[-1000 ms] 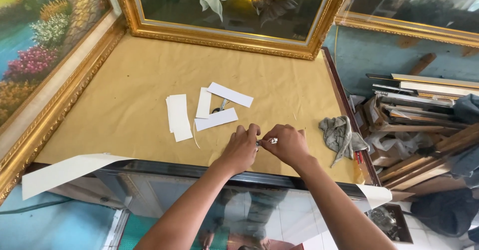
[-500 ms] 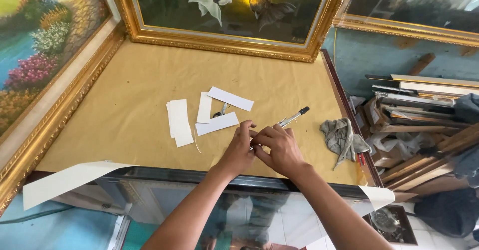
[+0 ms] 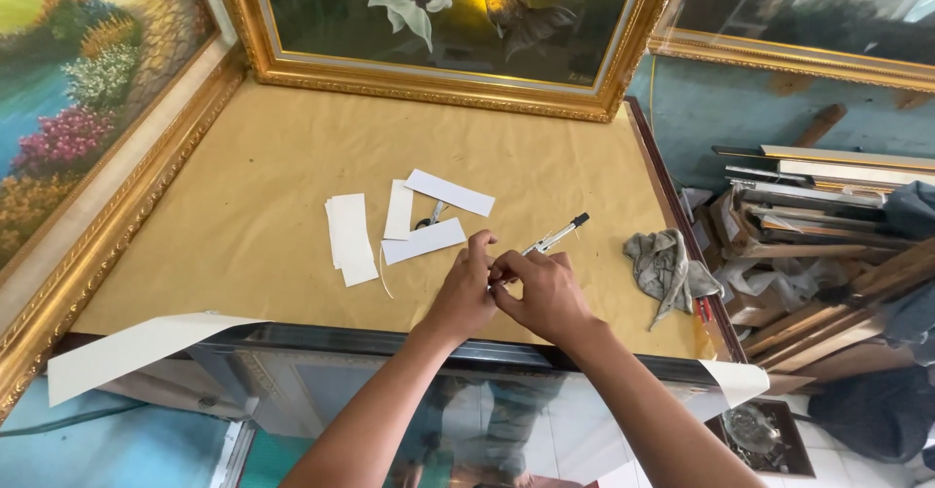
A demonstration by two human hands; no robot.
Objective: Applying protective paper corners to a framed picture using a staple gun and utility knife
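Both hands [image 3: 506, 293] grip pen [image 3: 555, 238]; white paper strips [image 3: 409, 220] beside.

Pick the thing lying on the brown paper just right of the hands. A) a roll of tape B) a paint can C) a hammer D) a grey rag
D: a crumpled grey rag lies on the brown paper, right of the right hand, which holds a pen.

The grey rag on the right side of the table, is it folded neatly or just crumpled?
Crumpled. The grey rag lies in a loose, wrinkled heap on the brown paper near the table's right edge, with no flat folded layers visible.
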